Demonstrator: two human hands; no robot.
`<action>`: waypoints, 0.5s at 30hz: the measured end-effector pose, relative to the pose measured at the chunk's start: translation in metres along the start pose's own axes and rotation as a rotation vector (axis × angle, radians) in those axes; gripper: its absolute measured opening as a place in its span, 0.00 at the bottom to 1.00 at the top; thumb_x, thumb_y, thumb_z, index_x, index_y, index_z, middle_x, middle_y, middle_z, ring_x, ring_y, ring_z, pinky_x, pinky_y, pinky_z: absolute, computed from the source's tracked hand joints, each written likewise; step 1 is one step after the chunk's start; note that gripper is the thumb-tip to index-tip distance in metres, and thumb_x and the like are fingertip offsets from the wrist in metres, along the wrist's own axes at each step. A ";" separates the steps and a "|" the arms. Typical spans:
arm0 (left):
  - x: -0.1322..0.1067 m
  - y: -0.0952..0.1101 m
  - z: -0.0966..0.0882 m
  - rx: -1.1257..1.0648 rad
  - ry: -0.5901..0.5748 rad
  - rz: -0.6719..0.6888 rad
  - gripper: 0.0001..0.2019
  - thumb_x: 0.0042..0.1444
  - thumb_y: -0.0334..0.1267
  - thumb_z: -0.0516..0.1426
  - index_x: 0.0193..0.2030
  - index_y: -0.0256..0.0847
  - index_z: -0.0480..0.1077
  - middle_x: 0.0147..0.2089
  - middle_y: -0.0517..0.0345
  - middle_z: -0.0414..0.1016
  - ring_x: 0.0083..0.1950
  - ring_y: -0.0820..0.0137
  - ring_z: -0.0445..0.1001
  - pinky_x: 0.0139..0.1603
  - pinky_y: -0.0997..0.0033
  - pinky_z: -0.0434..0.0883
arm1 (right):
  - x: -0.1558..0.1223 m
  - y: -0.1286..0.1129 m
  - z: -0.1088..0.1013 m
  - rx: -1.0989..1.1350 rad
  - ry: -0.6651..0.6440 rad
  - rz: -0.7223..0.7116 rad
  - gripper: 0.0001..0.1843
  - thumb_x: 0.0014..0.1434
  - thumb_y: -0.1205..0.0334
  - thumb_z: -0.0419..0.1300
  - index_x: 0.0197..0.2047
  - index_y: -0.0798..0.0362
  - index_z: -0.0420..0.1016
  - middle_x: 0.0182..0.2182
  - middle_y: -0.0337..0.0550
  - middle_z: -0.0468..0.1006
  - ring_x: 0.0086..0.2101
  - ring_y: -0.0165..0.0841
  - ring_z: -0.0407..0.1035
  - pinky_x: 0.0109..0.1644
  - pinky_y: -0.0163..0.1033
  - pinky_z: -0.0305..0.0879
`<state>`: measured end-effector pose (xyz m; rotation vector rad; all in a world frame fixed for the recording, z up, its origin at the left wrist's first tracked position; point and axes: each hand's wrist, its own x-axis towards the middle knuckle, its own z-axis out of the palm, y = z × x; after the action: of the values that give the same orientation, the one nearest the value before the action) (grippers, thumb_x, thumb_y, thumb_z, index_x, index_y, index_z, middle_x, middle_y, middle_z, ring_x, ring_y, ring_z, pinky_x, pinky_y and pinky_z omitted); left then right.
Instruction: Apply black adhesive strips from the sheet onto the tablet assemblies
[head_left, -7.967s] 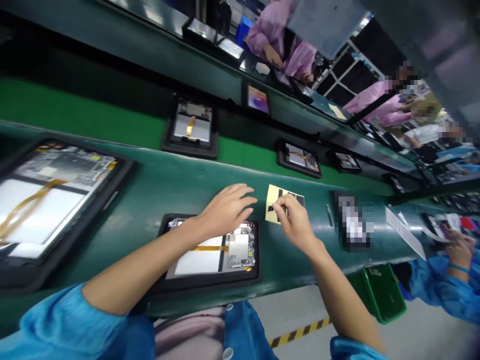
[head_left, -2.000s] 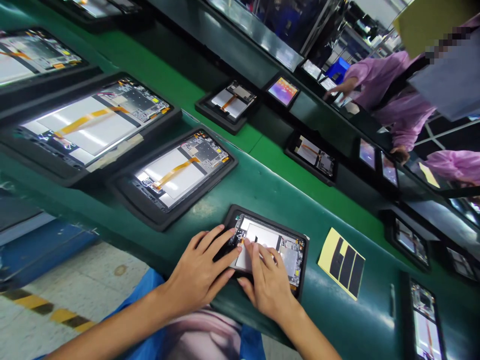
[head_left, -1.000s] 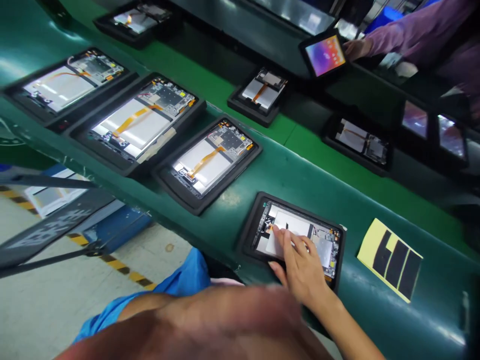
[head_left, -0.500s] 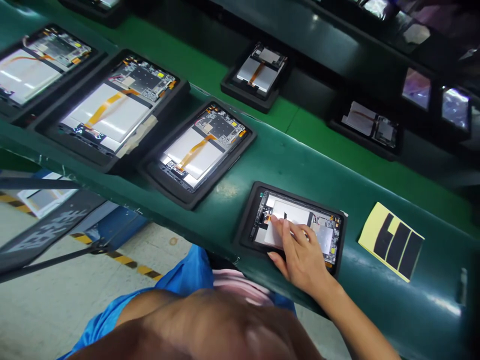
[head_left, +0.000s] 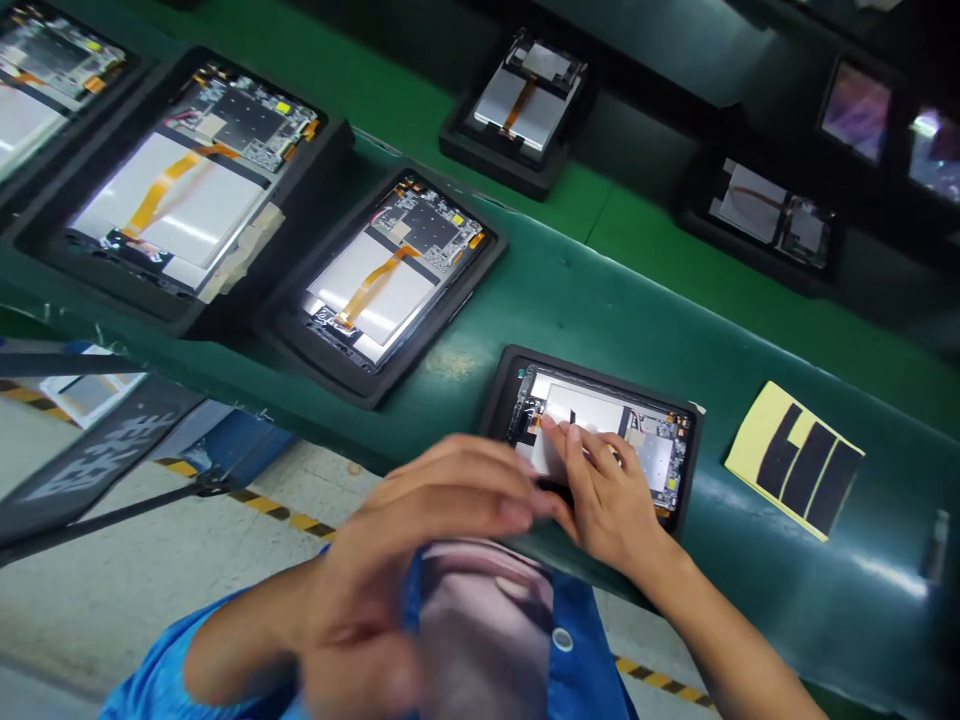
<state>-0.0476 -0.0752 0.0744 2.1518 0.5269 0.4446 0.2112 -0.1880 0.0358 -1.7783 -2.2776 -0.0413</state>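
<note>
An opened tablet in a black tray [head_left: 679,420] lies at the near edge of the green belt. My right hand [head_left: 607,495] rests on it with fingers stretched flat, fingertips pressing the white panel near the tablet's left end. My left hand [head_left: 420,530] hovers in front of the belt edge, close to the camera and blurred, fingers extended toward the tablet and holding nothing I can see. A yellow backing sheet with black strips [head_left: 799,458] lies on the belt to the right of the tablet.
Two more opened tablets in black trays [head_left: 382,270] [head_left: 180,180] sit to the left on the belt. Further trays [head_left: 525,100] [head_left: 772,220] ride the far green conveyor. Lit screens [head_left: 855,110] stand at the back right. Floor with yellow-black tape [head_left: 247,500] lies below.
My left arm, which filled the bottom of the view, has drawn back so the hand now shows near the tablet. The right hand stays pressing on the tablet. The view has shifted slightly.
</note>
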 end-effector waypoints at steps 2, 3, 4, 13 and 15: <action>0.025 -0.010 0.007 0.119 0.070 0.091 0.23 0.69 0.53 0.51 0.65 0.48 0.70 0.66 0.47 0.74 0.72 0.49 0.66 0.66 0.40 0.68 | -0.001 0.000 0.001 0.007 -0.005 0.005 0.43 0.75 0.57 0.49 0.78 0.70 0.27 0.61 0.62 0.76 0.57 0.47 0.69 0.58 0.53 0.64; 0.034 -0.013 0.013 0.209 0.091 0.118 0.22 0.69 0.49 0.52 0.65 0.46 0.70 0.69 0.46 0.71 0.74 0.49 0.63 0.68 0.40 0.65 | -0.001 0.000 0.001 0.005 -0.006 0.005 0.44 0.75 0.57 0.49 0.78 0.70 0.27 0.62 0.63 0.76 0.58 0.47 0.68 0.59 0.53 0.64; 0.040 -0.016 0.020 0.309 0.089 0.126 0.21 0.69 0.47 0.53 0.65 0.45 0.70 0.71 0.44 0.68 0.76 0.49 0.60 0.71 0.40 0.62 | -0.001 0.000 0.001 0.001 -0.007 0.003 0.44 0.75 0.56 0.49 0.78 0.71 0.27 0.62 0.63 0.75 0.58 0.47 0.68 0.59 0.53 0.63; 0.048 -0.027 0.055 0.592 -0.083 0.058 0.31 0.68 0.55 0.55 0.73 0.44 0.63 0.78 0.40 0.55 0.79 0.44 0.51 0.76 0.37 0.48 | -0.003 -0.001 0.002 -0.031 -0.015 -0.008 0.44 0.76 0.54 0.49 0.77 0.73 0.28 0.62 0.63 0.75 0.60 0.47 0.66 0.60 0.53 0.62; 0.048 -0.028 0.058 0.592 -0.073 0.051 0.30 0.68 0.55 0.54 0.73 0.44 0.63 0.78 0.40 0.54 0.80 0.44 0.49 0.75 0.37 0.49 | -0.002 -0.001 0.002 -0.038 -0.013 -0.007 0.44 0.76 0.54 0.48 0.78 0.72 0.28 0.62 0.62 0.75 0.59 0.47 0.67 0.60 0.53 0.62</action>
<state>0.0158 -0.0736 0.0248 2.7399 0.6185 0.2518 0.2102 -0.1900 0.0336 -1.7944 -2.3065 -0.0749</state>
